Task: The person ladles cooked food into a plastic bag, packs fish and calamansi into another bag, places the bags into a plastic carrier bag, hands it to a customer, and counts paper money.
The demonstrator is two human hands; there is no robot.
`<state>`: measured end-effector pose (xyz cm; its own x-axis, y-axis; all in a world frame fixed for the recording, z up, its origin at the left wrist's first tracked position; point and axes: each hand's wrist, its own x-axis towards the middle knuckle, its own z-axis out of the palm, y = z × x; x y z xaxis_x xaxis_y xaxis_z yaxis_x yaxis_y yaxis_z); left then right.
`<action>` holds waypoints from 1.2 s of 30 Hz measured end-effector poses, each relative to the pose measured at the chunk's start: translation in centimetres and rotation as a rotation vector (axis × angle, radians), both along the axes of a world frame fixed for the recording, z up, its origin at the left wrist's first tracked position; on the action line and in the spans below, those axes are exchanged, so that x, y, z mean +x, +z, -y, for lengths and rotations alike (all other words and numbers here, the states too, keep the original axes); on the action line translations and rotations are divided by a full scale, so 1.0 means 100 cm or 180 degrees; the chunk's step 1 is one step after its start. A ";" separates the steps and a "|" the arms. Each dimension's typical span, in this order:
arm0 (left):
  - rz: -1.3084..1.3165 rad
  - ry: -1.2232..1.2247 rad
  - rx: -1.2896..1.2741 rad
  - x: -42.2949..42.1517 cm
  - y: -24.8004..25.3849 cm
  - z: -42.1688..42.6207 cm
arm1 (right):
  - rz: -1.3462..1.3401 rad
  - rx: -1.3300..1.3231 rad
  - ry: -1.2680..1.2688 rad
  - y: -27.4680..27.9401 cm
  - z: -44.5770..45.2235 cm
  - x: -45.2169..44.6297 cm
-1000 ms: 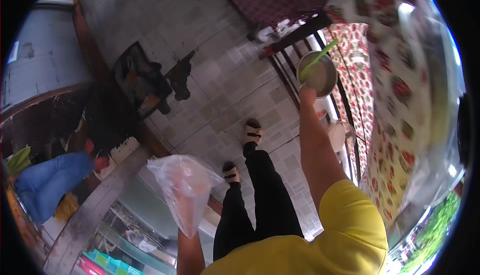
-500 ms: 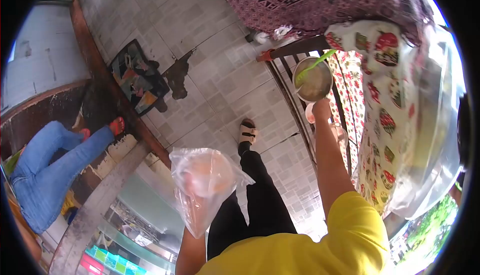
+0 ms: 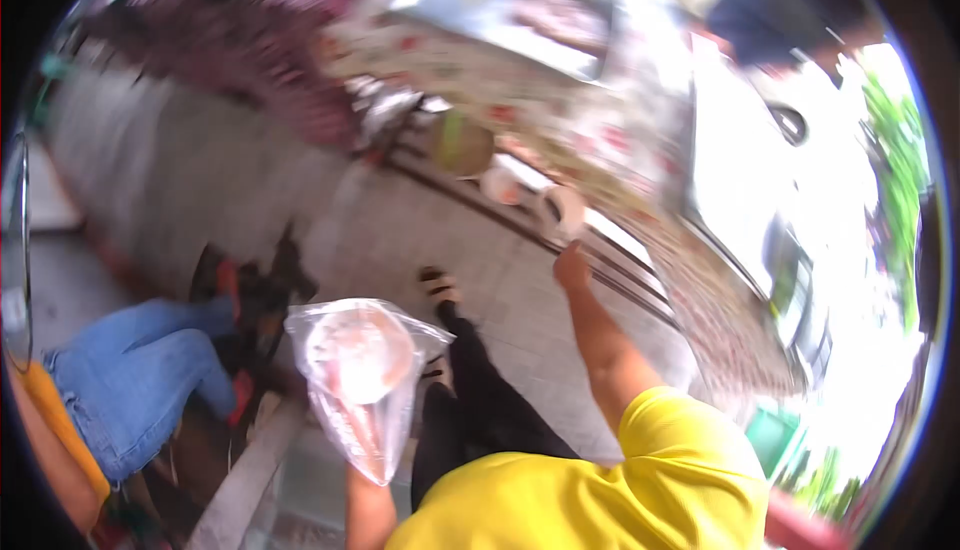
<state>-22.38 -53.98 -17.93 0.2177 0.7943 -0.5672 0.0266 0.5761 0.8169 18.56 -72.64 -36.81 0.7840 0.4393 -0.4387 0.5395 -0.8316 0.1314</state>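
My left hand (image 3: 362, 428) shows through a clear plastic bag (image 3: 385, 450) that wraps it and a round white bowl (image 3: 368, 355). The fingers appear closed around the bowl's underside. My right hand (image 3: 572, 266) reaches to a slatted rack and meets the near edge of a pale round container (image 3: 562, 212); its fingers look closed there, though blurred. Left of that container stand a smaller white cup (image 3: 500, 187) and a pot (image 3: 465, 145) with a green utensil (image 3: 452, 135) in it.
A table with a patterned cloth (image 3: 610, 140) runs behind the rack (image 3: 520, 220), a framed glass case (image 3: 500, 10) on top. At left sits a person in blue jeans (image 3: 150, 370). A wooden beam (image 3: 250, 480) lies at lower left, and a pale vehicle (image 3: 740, 180) stands at right.
The view has swung to the right, blurring the scene. My right hand has gone from the pot with the green utensil to the pale container. My left hand still holds the bagged bowl.
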 end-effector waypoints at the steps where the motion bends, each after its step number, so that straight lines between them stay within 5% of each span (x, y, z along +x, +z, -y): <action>1: 0.0104 -0.0228 -0.0010 -0.005 0.011 0.001 | 0.0137 -0.0287 0.0549 0.011 0.063 -0.017; 2: 0.0213 -0.0499 -0.0006 -0.007 0.024 0.003 | -0.0293 -0.0029 -0.1169 0.087 0.096 -0.051; 4: 0.0498 -0.1082 -0.0007 -0.003 0.049 0.004 | 0.0074 -0.0879 -0.0868 0.111 0.232 -0.111; 5: 0.0627 -0.1437 -0.0009 0.001 0.063 0.010 | 0.0622 0.0082 -0.2925 0.143 0.281 -0.158; 7: 0.0860 -0.2144 0.0007 0.013 0.091 0.025 | -0.0526 -0.0608 -0.3085 0.194 0.383 -0.239; 8: 0.0940 -0.2496 0.0009 0.034 0.112 0.054 | -0.0502 -0.0671 -0.3519 0.264 0.408 -0.256; 10: 0.1169 -0.3150 -0.0031 0.074 0.136 0.098 | 0.0991 -0.0395 -0.4724 0.230 0.503 -0.316; 13: 0.1562 -0.3947 -0.0155 0.139 0.162 0.181 | -0.0512 -0.0240 -0.4633 0.264 0.583 -0.346; 16: 0.1807 -0.4404 -0.0319 0.178 0.180 0.264 | 0.2504 0.0899 -0.5305 0.300 0.571 -0.383; 17: 0.1848 -0.4507 -0.0349 0.188 0.185 0.291 | 0.2789 0.0887 -0.4902 0.250 0.615 -0.401; 20: 0.1892 -0.4655 -0.0397 0.210 0.186 0.375 | 0.1426 0.2268 -0.6513 0.260 0.633 -0.399; 21: 0.1914 -0.4651 -0.0395 0.217 0.186 0.402 | 0.1717 0.2313 -0.6660 0.254 0.647 -0.390; 24: 0.1928 -0.4546 -0.0325 0.234 0.187 0.473 | 0.3104 0.4336 -0.6428 0.291 0.669 -0.341; 26: 0.1914 -0.4517 -0.0311 0.248 0.190 0.512 | 0.3247 0.4890 -0.5836 0.315 0.701 -0.296; 30: 0.1822 -0.4324 -0.0209 0.274 0.193 0.551 | 0.1647 0.4543 -0.5401 0.384 0.777 -0.183; 33: 0.1696 -0.4042 0.0012 0.299 0.192 0.558 | 0.2385 0.3988 -0.3911 0.420 0.792 -0.061; 36: 0.1577 -0.3682 0.0248 0.330 0.188 0.555 | 0.2119 0.3565 -0.3380 0.470 0.786 0.049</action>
